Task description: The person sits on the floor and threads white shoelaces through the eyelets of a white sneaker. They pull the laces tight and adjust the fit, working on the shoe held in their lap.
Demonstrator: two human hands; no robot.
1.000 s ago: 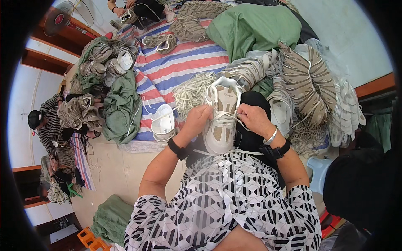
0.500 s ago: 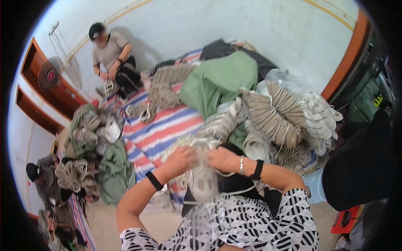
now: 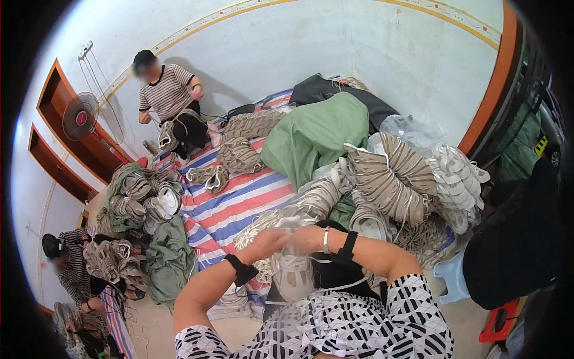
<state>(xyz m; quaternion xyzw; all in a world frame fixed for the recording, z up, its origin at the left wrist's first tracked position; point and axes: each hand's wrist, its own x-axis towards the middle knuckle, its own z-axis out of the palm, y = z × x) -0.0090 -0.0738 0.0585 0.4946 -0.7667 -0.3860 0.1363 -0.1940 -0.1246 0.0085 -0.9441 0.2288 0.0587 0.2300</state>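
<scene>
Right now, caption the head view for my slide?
Left hand and right hand work a pale shoe upper above a striped mat piled with bundled uppers.

light: bright, even, soft daylight on the pale wall (image 3: 311,54) | shadows: faint, soft under my forearms | blur: my hands, left (image 3: 266,244) and right (image 3: 306,238), motion-smeared | edges: heavy fisheye bend, black vignette ring | glare: none strong | far corners slightly soft

Left hand (image 3: 267,241) and right hand (image 3: 306,237) grip a pale fabric shoe upper (image 3: 292,275) over a red-blue striped mat (image 3: 230,209).
</scene>
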